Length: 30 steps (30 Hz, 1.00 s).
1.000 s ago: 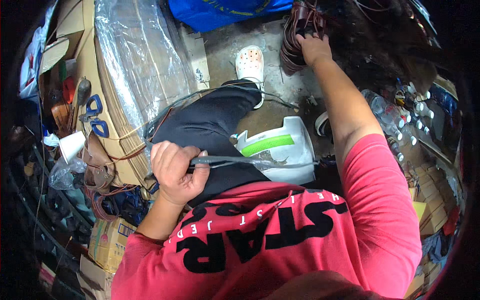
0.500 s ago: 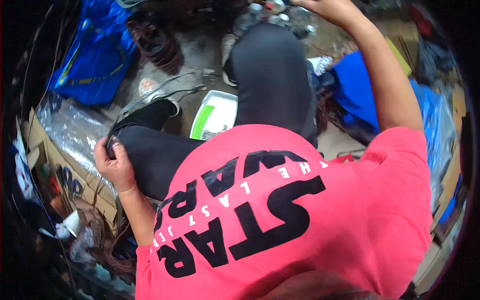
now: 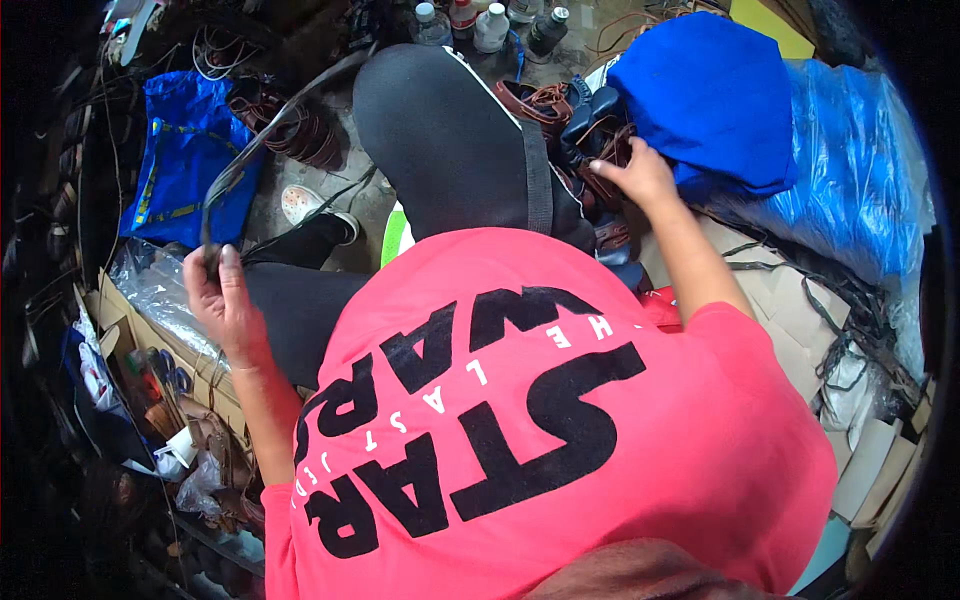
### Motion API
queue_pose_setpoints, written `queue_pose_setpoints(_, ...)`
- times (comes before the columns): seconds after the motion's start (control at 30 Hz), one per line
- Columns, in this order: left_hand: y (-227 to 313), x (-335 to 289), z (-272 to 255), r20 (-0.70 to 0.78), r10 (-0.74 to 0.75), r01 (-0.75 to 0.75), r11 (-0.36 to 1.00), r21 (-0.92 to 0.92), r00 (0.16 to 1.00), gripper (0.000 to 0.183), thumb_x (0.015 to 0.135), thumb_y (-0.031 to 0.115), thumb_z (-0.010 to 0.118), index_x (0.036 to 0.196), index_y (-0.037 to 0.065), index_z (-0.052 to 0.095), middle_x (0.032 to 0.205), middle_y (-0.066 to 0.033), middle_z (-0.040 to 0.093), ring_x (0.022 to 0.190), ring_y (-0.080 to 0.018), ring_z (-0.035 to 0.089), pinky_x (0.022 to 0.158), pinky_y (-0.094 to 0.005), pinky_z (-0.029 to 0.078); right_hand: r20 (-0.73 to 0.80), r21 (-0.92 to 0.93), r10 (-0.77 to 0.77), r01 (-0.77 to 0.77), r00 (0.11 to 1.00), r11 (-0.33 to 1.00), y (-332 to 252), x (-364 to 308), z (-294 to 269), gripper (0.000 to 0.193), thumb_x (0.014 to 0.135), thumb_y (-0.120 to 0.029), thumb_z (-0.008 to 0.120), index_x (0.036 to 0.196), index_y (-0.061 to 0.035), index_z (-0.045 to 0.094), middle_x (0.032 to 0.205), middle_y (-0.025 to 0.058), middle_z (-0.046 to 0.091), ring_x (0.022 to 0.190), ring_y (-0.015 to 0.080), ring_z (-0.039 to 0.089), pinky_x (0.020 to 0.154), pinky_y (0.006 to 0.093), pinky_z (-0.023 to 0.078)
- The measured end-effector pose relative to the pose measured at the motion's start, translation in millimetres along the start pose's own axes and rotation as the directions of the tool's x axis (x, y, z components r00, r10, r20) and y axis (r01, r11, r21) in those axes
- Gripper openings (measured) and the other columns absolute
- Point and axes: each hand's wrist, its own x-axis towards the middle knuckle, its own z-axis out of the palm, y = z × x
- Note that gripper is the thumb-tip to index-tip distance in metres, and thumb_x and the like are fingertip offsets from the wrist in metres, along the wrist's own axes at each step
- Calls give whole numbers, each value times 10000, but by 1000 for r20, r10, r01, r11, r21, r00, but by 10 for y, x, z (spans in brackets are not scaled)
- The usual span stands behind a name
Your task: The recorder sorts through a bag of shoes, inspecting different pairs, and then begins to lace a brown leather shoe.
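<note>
The right hand [image 3: 650, 182] has moved from the bottles [image 3: 490, 30] at the far side to the brown straps [image 3: 616, 150] beside the right knee [image 3: 425, 120]. Its thumb stands apart from the other fingers, both against the straps; whether they grip cannot be told. The left hand [image 3: 228, 305] is pinched narrow, thumb and fingers holding the dark strip [image 3: 228, 180] as they did half a second ago. The strip rises from that hand and curves toward the knee. The straps lie in a heap between the knee and a blue bag [image 3: 700, 110]. A brown coil [image 3: 295, 130] sits on the floor [image 3: 370, 130], beyond a white shoe [image 3: 300, 204].
</note>
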Motion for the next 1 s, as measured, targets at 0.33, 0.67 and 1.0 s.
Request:
queue_pose_setpoints(0.33, 793, -15, 792, 804, 177, -431, 896, 107, 567, 456, 778, 335, 656, 1138, 86, 528, 1132, -158, 504, 1076, -352, 465, 913, -428, 373, 71, 864, -202, 42, 977, 503, 470, 50, -94, 500, 730, -132, 704, 1159, 43, 516, 1034, 98, 626, 940, 180, 597, 853, 289, 455)
queue_pose_setpoints(0.67, 950, 105, 1069, 778, 324, -346, 927, -146, 539, 568, 729, 273, 699, 1215, 71, 486, 1212, -149, 445, 1134, -315, 468, 951, -383, 379, -291, 858, -100, 306, 951, 412, 24, -302, -1638, 395, 867, -350, 555, 1139, -64, 568, 1072, 31, 602, 922, 139, 565, 776, 274, 448)
queue_pose_setpoints(1.0, 968, 222, 1683, 837, 197, 107, 951, -290, 511, 1077, 600, 566, 762, 1354, -43, 293, 1299, -260, 408, 1221, -353, 408, 1017, -406, 338, -449, 614, -462, 640, 765, 462, -1135, -199, -1707, 404, 864, -348, 559, 1147, -59, 566, 1055, 66, 602, 947, 188, 574, 810, 320, 466)
